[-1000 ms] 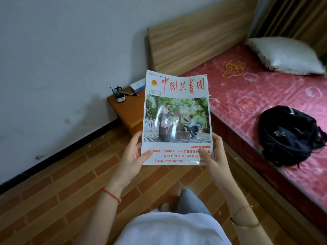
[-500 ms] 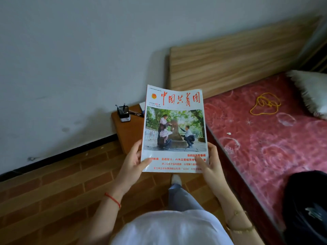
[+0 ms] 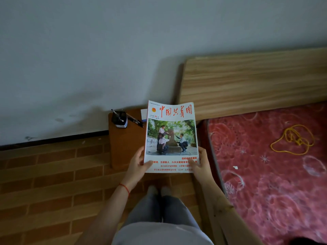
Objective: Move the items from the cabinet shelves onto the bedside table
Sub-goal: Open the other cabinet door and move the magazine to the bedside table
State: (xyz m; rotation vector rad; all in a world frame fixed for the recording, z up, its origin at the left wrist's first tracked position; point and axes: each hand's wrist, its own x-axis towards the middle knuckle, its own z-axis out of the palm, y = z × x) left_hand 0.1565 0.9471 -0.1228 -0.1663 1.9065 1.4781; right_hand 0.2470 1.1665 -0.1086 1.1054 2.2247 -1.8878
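Magazine (image 3: 171, 137) held cover up over bedside table (image 3: 123, 144). Left hand (image 3: 139, 164) gripping lower left corner, thumb on cover; right hand (image 3: 200, 163) gripping lower right corner likewise. Pen holder (image 3: 120, 119) standing at table's rear left, pens (image 3: 135, 120) lying just beside it. Yellow cord (image 3: 292, 140) loose on red mattress (image 3: 265, 174). Wooden headboard (image 3: 247, 82) against wall.

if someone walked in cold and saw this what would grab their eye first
Probably the magazine in the middle, with its bright red title and cover photo, held by its bottom corners in the left hand and right hand over the bedside table. Next, the red patterned mattress on the right, with a yellow cord lying in loops on it.
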